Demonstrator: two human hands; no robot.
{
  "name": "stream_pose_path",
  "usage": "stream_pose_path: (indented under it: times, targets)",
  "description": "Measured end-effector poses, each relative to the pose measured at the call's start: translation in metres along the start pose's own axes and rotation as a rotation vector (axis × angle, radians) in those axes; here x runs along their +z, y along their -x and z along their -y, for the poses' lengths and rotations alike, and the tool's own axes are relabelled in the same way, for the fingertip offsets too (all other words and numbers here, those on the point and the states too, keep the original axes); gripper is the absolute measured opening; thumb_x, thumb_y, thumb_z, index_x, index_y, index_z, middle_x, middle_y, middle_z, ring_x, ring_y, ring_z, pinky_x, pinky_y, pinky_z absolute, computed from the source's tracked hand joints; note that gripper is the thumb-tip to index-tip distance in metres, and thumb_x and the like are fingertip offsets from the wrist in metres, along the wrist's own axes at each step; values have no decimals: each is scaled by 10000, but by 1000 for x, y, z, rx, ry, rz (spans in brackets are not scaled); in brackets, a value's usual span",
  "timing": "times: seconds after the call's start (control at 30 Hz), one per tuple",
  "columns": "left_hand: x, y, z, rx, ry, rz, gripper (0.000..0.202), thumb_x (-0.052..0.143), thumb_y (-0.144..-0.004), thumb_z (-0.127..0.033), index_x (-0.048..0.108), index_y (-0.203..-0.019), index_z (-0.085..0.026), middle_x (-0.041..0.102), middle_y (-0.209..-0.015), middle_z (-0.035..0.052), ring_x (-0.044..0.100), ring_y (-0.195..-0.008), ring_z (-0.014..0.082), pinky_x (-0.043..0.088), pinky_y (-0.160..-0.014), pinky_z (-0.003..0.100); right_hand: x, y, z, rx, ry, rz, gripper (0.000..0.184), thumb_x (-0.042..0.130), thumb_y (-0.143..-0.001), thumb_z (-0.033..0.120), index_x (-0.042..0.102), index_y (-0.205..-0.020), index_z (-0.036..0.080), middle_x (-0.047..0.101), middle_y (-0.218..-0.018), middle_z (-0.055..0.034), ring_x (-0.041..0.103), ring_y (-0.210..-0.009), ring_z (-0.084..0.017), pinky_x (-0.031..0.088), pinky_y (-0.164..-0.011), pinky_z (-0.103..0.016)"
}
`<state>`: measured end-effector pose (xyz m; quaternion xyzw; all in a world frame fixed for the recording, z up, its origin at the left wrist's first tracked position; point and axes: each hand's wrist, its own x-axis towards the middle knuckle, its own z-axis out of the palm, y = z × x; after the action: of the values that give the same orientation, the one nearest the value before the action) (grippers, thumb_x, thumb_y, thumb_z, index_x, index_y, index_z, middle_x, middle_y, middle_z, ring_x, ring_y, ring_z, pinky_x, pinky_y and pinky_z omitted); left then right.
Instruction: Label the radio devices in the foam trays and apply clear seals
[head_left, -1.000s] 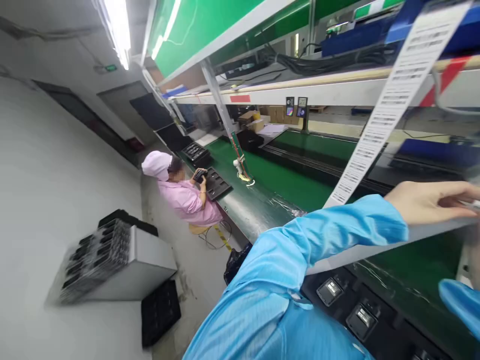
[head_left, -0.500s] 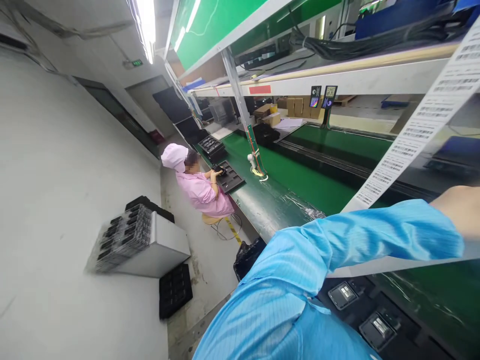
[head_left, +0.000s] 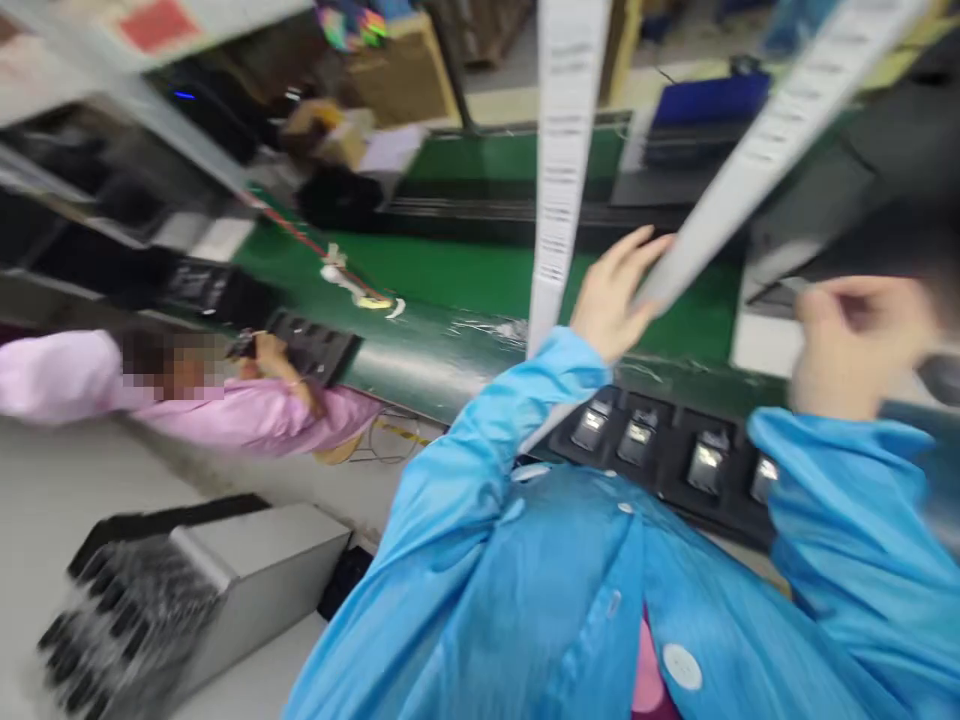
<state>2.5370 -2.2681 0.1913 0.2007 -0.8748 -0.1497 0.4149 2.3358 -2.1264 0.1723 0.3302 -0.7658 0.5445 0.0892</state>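
Observation:
My left hand (head_left: 619, 295), in a blue sleeve, is raised over the green belt (head_left: 465, 270). Its fingers close on a long white strip of barcode labels (head_left: 757, 140) that slants up to the right. A second label strip (head_left: 559, 170) hangs straight down just left of that hand. My right hand (head_left: 855, 340) is up at the right, curled and smeared by motion, so what it holds is unclear. Below both hands lies a black tray (head_left: 667, 490) with several small devices (head_left: 705, 462) in its pockets.
A person in a pink coat (head_left: 247, 415) sits at the left by another black tray (head_left: 315, 345) on the line. On the floor at lower left stands a grey box (head_left: 255, 565) with stacked black trays (head_left: 120, 620). Cardboard boxes (head_left: 397, 75) sit beyond the belt.
The view has swung down and to the right and is now blurred. My left hand has come back into view on the strip, and my right hand has appeared.

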Motion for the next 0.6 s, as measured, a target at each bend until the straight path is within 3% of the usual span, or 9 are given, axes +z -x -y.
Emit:
stream_pose_path:
  times: [0.07,0.1,0.13,0.23,0.33,0.43,0.6]
  targets:
    - [17,52,5,-104,72,-2,462,480,-933,-266,426,-1375,-142,428,-1470,128,391,-1389,224,341,-1165,416,-3,27,-35,220,30,174,91,652,-772,199,687,-838,148,666,-832,-53,584,-761,-119,477,-764,-303]
    - [24,81,4,-129,104,25,439,468,-930,-234,441,-1363,-167,450,-1447,117,407,-1375,220,354,-1157,420,1,46,-51,426,48,299,89,640,-773,206,673,-825,143,657,-795,-40,563,-723,-109,478,-756,-293]
    - [32,110,3,-139,131,77,416,465,-925,-210,466,-1340,-183,486,-1405,107,435,-1346,213,375,-1142,411,8,68,-67,528,64,384,91,642,-761,213,667,-802,135,653,-751,-33,555,-679,-108,486,-723,-288]
    - [55,192,-4,-226,179,393,371,454,-905,-152,530,-1266,-186,549,-1306,93,503,-1249,195,429,-1095,375,35,139,-103,712,89,571,64,656,-714,203,654,-718,140,636,-638,-5,561,-598,-109,495,-622,-249]
    - [76,253,-3,-328,131,736,410,516,-849,-138,544,-1257,-168,475,-1380,125,483,-1252,241,445,-1070,421,63,196,-120,864,112,741,57,652,-717,205,656,-712,148,593,-528,23,557,-498,-105,480,-527,-221]
    - [87,285,4,-461,44,901,587,588,-793,-143,452,-1364,-161,324,-1496,150,448,-1286,296,441,-1064,466,88,223,-128,959,152,837,109,614,-773,237,679,-812,158,546,-455,43,546,-427,-108,457,-475,-210]
    - [93,300,17,-608,12,921,696,619,-812,-201,329,-1442,-138,355,-1447,168,468,-1279,293,447,-1065,425,114,230,-135,975,237,848,168,604,-808,303,689,-897,190,676,-636,15,641,-534,-93,471,-554,-175]
